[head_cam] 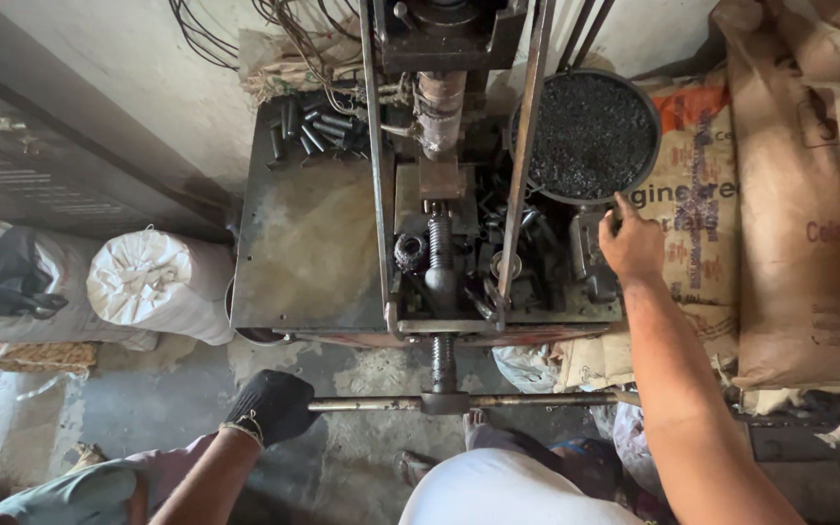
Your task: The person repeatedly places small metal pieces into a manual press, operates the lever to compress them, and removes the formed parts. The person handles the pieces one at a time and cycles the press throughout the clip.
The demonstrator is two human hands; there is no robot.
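1. Left hand [272, 405], in a black knit glove, closed around the left end of the horizontal steel crank bar [459, 401], low in front of the press.
2. Bar: round, dull grey, joined to a threaded screw [440, 255].
3. Right hand [631, 243], bare, fingers loosely spread, resting at the rim of a round pan [590, 136] of black granules.
4. Worktop [308, 248]: stained flat metal; dark short cylinders [315, 129] heaped at its rear.

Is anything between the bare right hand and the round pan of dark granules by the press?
Nothing visible. The right hand reaches past the press's slanted metal rod, which stays to its left, and its fingertips already meet the rim of the round pan of dark granules.
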